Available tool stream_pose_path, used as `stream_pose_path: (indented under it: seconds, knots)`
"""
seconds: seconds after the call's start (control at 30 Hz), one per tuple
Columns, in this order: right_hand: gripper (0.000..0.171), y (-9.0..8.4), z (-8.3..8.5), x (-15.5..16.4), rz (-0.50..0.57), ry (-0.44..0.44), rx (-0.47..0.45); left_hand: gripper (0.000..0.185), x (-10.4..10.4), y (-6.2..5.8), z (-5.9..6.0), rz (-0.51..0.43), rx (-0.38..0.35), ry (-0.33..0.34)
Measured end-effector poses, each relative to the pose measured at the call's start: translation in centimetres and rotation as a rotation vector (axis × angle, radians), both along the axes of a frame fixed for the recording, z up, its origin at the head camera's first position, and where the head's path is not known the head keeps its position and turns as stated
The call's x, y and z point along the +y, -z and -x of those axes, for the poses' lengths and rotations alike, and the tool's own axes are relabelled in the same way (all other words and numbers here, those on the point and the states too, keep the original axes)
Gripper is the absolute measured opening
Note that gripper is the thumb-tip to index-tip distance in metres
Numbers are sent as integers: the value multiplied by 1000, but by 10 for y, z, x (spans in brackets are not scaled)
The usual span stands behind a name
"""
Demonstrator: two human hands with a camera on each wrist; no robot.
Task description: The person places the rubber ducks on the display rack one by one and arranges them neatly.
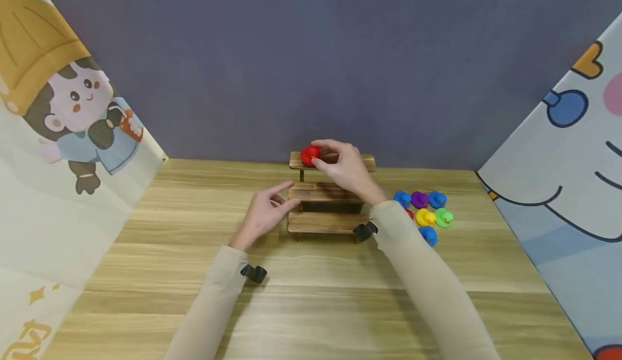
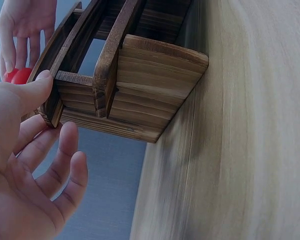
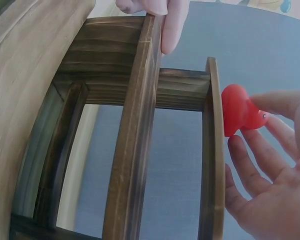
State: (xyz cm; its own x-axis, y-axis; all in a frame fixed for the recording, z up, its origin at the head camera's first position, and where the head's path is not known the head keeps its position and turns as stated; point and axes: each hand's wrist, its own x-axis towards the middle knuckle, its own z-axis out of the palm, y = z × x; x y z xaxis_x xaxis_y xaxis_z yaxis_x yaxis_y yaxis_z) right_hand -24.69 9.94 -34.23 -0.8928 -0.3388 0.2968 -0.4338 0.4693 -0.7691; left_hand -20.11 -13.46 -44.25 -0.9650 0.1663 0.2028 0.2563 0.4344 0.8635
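A small three-step wooden rack (image 1: 325,222) stands against the back wall. On the left end of its top board sits a red rubber duck (image 1: 308,155), its base against the wood in the right wrist view (image 3: 234,111). My right hand (image 1: 346,170) pinches that duck by the head between thumb and fingertips. Lower down, my left hand (image 1: 264,211) holds the left end of the middle board. The left wrist view has the left thumb (image 2: 37,90) on one face of the board and a finger on the other, with the remaining fingers loosely bent.
Right of the rack, several rubber ducks lie grouped: blue (image 1: 428,236), purple (image 1: 420,199), yellow (image 1: 425,217), green (image 1: 444,218) and a red one (image 1: 410,214) partly behind my right sleeve. Cartoon-printed panels flank the wooden table (image 1: 311,306), with a grey-blue wall (image 1: 291,68) behind.
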Motion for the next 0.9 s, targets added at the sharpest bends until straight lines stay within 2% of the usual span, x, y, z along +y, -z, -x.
stream_pose_path:
  seconds: [0.5, 0.9]
  knots:
    - [44, 2, 4, -7, -18, -9, 0, 52, 0, 0, 0, 4, -16, -4]
    - [42, 5, 4, -8, -25, 21, 21, 53, 2, 1, 0, -7, -21, -12]
